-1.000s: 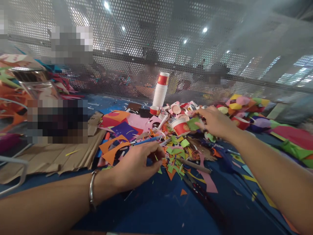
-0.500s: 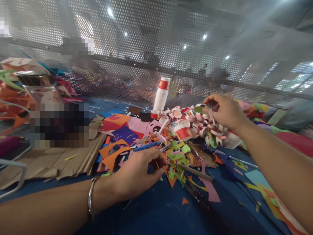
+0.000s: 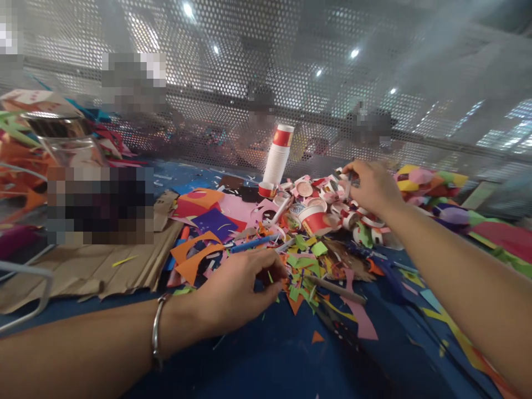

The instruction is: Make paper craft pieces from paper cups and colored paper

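My left hand (image 3: 235,291) rests on the blue table (image 3: 257,360) at the near edge of a heap of coloured paper scraps (image 3: 305,266), fingers pinched on a thin green sliver. A metal bangle (image 3: 157,332) circles that wrist. My right hand (image 3: 372,185) reaches to the far side of the heap, closed over a cluster of cut red-and-white paper cup pieces (image 3: 332,194), gripping something small I cannot make out. A red-and-white paper cup (image 3: 316,220) lies on its side between the hands.
A tall stack of paper cups (image 3: 277,155) stands before a perforated metal screen (image 3: 266,83). Torn cardboard (image 3: 91,269) lies at left, beside a glass jar (image 3: 66,138). A blue pen (image 3: 251,244) lies among orange and purple cutouts. Coloured paper piles (image 3: 432,185) sit far right.
My right hand, which earlier held a green paper piece near the cup, lifted and moved back onto the cut cup pieces. My left hand stayed pinched in place.
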The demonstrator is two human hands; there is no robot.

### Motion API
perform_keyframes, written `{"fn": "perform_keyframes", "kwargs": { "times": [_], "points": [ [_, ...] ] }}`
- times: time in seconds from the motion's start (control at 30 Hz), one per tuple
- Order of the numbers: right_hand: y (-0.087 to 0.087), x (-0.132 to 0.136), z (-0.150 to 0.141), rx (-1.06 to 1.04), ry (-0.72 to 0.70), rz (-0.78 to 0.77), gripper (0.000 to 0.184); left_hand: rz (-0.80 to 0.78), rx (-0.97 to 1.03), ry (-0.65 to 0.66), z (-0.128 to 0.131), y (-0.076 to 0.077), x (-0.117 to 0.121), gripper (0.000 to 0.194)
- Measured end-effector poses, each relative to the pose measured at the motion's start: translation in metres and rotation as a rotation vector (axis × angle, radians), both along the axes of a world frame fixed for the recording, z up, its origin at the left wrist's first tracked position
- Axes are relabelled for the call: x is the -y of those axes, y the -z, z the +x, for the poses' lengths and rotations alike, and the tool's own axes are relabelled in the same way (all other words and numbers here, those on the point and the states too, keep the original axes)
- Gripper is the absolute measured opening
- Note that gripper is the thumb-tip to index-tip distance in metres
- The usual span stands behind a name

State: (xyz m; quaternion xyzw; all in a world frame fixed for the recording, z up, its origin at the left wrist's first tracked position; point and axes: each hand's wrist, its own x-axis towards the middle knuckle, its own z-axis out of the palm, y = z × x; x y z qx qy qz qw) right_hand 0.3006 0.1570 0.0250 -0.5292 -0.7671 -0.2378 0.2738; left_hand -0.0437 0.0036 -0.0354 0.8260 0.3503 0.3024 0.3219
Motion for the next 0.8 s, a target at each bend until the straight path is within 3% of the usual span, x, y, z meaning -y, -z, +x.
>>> {"fn": "perform_keyframes", "kwargs": {
  "times": [0.17,0.33,0.57,0.8],
  "points": [
    [0.004,0.038,-0.03,0.02,-0.136,-0.069,0.015,0.046,-0.002,0.019,0.0,-0.002,0.003,0.01],
    [0.019,0.054,-0.051,0.017,-0.229,-0.211,0.016,0.094,-0.021,0.055,-0.002,-0.007,0.006,0.009],
    [0.02,0.063,-0.052,-0.042,-0.266,-0.307,0.016,0.097,-0.065,0.01,-0.004,-0.01,0.002,0.009],
    [0.019,0.096,-0.05,-0.082,-0.265,-0.349,0.005,0.139,-0.092,-0.031,-0.004,-0.013,0.004,0.002]
  ]
}}
